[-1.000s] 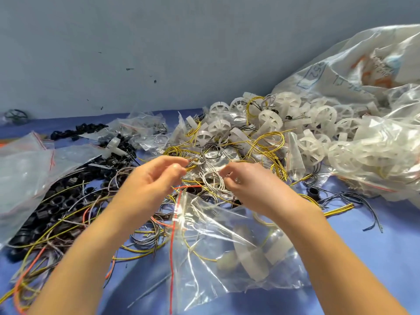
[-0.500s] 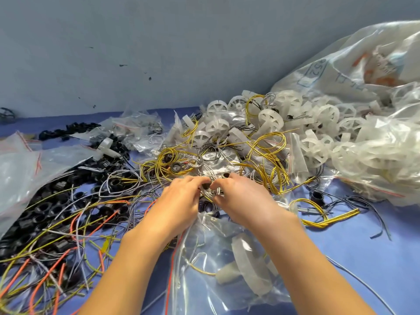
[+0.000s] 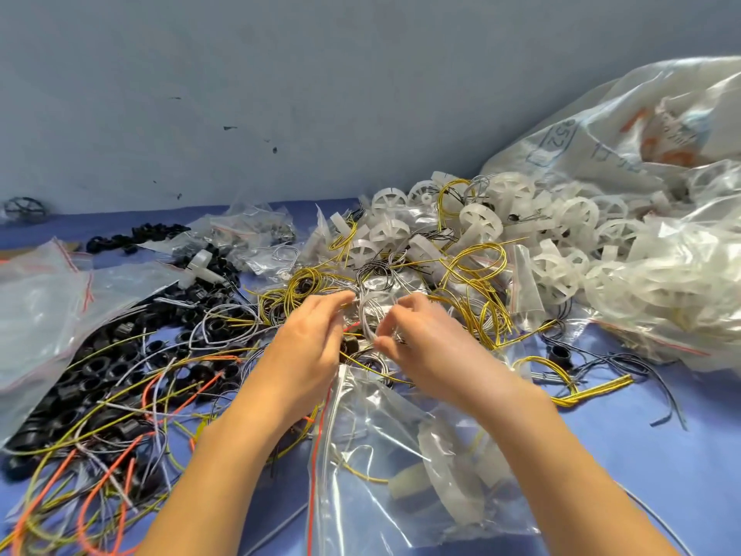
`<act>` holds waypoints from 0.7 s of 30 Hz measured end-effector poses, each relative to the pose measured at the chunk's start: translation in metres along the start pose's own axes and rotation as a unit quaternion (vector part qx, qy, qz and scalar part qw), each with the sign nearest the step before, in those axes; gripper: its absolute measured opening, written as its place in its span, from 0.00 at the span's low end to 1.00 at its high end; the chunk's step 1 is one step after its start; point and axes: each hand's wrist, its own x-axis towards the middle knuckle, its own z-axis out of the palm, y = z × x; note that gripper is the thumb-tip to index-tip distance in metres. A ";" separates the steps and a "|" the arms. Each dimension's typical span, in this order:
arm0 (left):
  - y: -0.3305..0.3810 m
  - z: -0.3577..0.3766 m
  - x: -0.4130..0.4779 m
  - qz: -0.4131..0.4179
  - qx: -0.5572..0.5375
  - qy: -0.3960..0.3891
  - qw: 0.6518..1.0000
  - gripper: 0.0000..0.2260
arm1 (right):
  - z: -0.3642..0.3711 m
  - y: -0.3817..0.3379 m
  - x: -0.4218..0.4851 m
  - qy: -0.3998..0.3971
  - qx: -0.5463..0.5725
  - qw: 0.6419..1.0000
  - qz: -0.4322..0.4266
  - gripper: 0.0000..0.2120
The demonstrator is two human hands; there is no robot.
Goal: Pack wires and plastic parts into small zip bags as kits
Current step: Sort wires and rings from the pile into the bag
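**Both hands pinch one grey wire coil above a packed zip bag**

At nine o'clock in the view, clear zip bags point(image 3: 40, 315) with red seal strips lie flat on the blue table point(image 3: 661, 455). Just beside them, toward eight o'clock, spreads a heap of black plastic rings point(image 3: 96, 367). Loose orange, yellow and grey wires point(image 3: 132, 419) are tangled across it, and a white plastic part point(image 3: 200, 266) rests at its far edge.

Near the centre, the left hand point(image 3: 310, 347) has its fingers curled, the tips pinching a grey wire coil point(image 3: 371, 311) from the nine o'clock side. The right hand point(image 3: 437, 347), fingers also curled, pinches the same coil from the three o'clock side. The hands are near each other but apart, with the coil between them.

At six o'clock, below the wrists, lies a zip bag point(image 3: 381, 435) with a red seal strip down its left edge. It holds a white plastic wheel point(image 3: 453, 479) and a yellow wire point(image 3: 361, 473), and the right forearm crosses over it.

At one o'clock from the hands sit yellow wire coils point(image 3: 477, 282). Beyond them, toward two o'clock, is a heap of white plastic wheels point(image 3: 561, 242), some loose and some bagged. A large clear sack point(image 3: 641, 126) rises behind the heap. At three o'clock a single black ring point(image 3: 559, 353) stands near a straight yellow wire bundle point(image 3: 601, 385).
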 end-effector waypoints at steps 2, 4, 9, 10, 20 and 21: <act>0.007 -0.009 -0.001 0.017 -0.033 0.046 0.998 0.18 | -0.015 0.002 -0.003 -0.007 0.141 0.990 0.001 0.06; 0.014 -0.017 -0.003 0.042 -0.069 0.086 0.993 0.19 | -0.027 0.004 -0.007 -0.039 0.274 0.961 -0.003 0.03; 0.030 -0.029 -0.006 0.137 -0.027 0.095 0.986 0.20 | -0.035 -0.001 -0.017 -0.105 0.389 0.914 -0.052 0.05; 0.031 -0.030 -0.006 0.147 -0.008 0.091 0.985 0.19 | -0.036 -0.002 -0.019 -0.110 0.401 0.908 -0.055 0.05; 0.039 -0.036 -0.017 0.094 0.097 0.100 0.986 0.14 | -0.050 0.000 -0.032 -0.093 0.456 0.884 -0.053 0.12; 0.041 -0.036 -0.018 0.089 0.117 0.111 0.983 0.12 | -0.049 0.002 -0.032 -0.084 0.446 0.890 -0.047 0.13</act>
